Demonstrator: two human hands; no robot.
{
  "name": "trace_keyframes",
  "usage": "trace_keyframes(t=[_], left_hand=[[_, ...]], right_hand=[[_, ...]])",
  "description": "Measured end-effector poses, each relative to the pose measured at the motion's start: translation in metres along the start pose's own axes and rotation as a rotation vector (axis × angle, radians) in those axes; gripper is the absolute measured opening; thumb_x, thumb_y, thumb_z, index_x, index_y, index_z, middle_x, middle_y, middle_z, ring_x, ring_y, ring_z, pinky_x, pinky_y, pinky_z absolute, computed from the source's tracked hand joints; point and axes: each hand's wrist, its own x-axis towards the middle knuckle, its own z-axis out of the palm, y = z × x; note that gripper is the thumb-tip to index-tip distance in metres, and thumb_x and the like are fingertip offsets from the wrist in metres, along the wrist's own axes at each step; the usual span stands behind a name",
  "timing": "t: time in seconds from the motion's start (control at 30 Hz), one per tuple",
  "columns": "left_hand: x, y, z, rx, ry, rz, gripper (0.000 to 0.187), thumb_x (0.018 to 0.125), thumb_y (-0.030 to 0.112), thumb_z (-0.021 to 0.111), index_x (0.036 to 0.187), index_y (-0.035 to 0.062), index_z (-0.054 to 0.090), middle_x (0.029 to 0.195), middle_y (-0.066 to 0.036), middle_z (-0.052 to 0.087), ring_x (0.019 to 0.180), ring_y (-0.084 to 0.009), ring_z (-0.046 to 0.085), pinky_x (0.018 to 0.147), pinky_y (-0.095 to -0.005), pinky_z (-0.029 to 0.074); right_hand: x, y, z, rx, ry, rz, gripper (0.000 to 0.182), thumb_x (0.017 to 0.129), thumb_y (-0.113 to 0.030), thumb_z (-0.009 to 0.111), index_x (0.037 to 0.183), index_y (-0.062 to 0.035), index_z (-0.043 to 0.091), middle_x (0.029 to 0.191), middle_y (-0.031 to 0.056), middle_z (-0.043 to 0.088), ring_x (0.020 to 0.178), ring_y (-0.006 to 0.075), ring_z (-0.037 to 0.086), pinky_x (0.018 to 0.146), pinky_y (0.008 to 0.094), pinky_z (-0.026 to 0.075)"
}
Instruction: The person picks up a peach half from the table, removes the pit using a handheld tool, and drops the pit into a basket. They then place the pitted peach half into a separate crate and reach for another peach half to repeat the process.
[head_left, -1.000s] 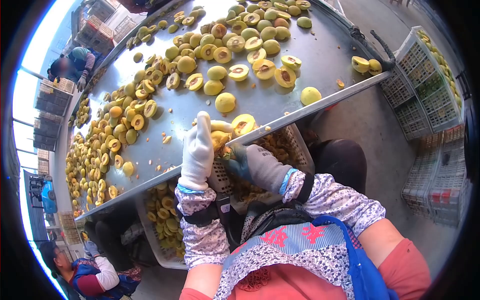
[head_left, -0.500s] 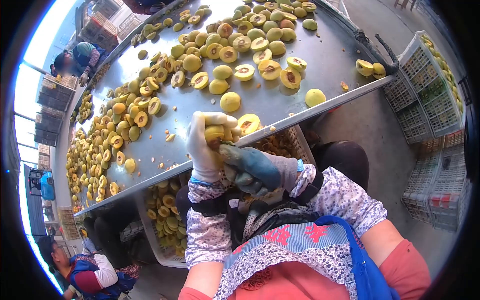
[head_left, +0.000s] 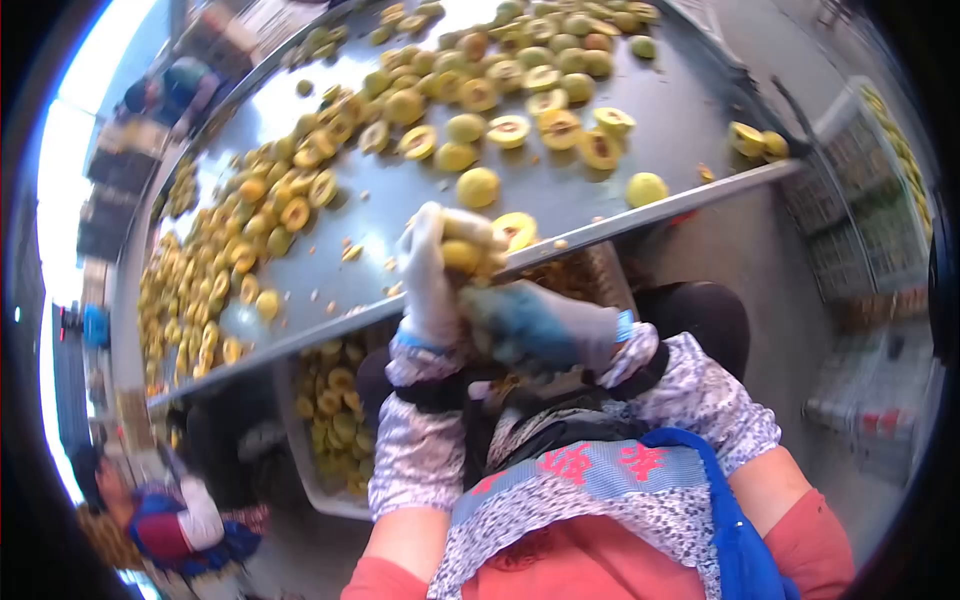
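My left hand (head_left: 437, 275), in a white glove, is wrapped round yellow fruit halves (head_left: 463, 255) just over the near edge of the metal table (head_left: 400, 225). Close against it, on the right, is my right hand (head_left: 530, 325) in a blue-grey glove, its fingers curled and smeared by motion; whatever it grips is hidden. A cut fruit half (head_left: 516, 231) lies on the table just beyond my left hand. One rounded fruit piece (head_left: 478, 187) sits farther back, and another (head_left: 647, 190) rests near the table edge to the right.
Many fruit halves (head_left: 250, 215) cover the table's left and far parts. Below the edge stand a crate of fruit (head_left: 335, 425) and a crate of scraps (head_left: 610, 285). Stacked crates (head_left: 845, 200) stand at right. One person (head_left: 185, 525) sits at lower left, another (head_left: 180, 90) at upper left.
The view has shifted slightly, so the table and fruit appear a little farther right. Both hands remain together at the table edge, now more blurred, with the fruit still in my left hand.
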Motion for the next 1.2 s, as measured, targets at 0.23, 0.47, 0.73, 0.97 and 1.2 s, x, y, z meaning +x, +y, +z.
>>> trace_keyframes(t=[0.23,0.47,0.73,0.97,1.2], left_hand=[[0.004,-0.001,-0.012,-0.161,-0.089,-0.044,0.054,0.103,0.042,0.043,0.084,-0.0037,0.065,0.075,-0.019,0.069,0.049,-0.0214,0.062,0.048,-0.0284,0.05],[0.0,0.005,-0.011,-0.319,-0.162,-0.093,0.052,0.102,0.039,0.04,0.08,-0.0024,0.063,0.074,-0.02,0.069,0.051,-0.0232,0.064,0.049,-0.0307,0.053],[0.002,0.007,-0.049,-0.624,-0.119,0.012,0.03,0.093,0.036,0.05,0.078,0.0123,0.061,0.056,-0.001,0.043,0.049,-0.0128,0.038,0.039,-0.0265,0.033],[-0.059,0.088,-0.157,0.341,0.666,0.442,0.039,0.095,0.039,0.059,0.108,0.0033,0.066,0.095,-0.012,0.071,0.076,-0.0228,0.07,0.064,-0.0297,0.057],[-0.074,0.098,-0.168,1.143,0.867,0.256,0.036,0.092,0.025,0.067,0.115,-0.0034,0.065,0.104,-0.011,0.071,0.1,-0.0222,0.066,0.095,-0.035,0.048]], right_hand=[[0.008,0.015,0.003,-0.265,0.038,-0.163,0.035,0.1,-0.046,0.05,0.096,-0.0116,0.059,0.064,-0.0044,0.048,0.052,0.0075,0.045,0.046,0.0239,0.035],[0.013,0.031,-0.01,-0.02,-0.128,-0.115,0.019,0.103,-0.022,0.051,0.111,-0.0091,0.061,0.085,-0.0004,0.059,0.076,0.0089,0.057,0.065,0.0243,0.047],[0.029,0.059,-0.005,-0.901,0.178,-0.603,0.02,0.095,-0.021,0.063,0.105,-0.0039,0.063,0.079,0.0108,0.066,0.072,0.0281,0.066,0.065,0.0378,0.051],[0.017,0.051,-0.019,-0.941,0.269,-0.094,0.032,0.095,-0.034,0.064,0.092,-0.0025,0.068,0.076,0.0126,0.067,0.072,0.0247,0.064,0.069,0.0386,0.05],[0.013,0.039,-0.025,-1.154,0.301,0.035,0.042,0.093,-0.049,0.059,0.102,-0.0101,0.073,0.096,0.0189,0.071,0.095,0.0388,0.068,0.086,0.0464,0.053]])
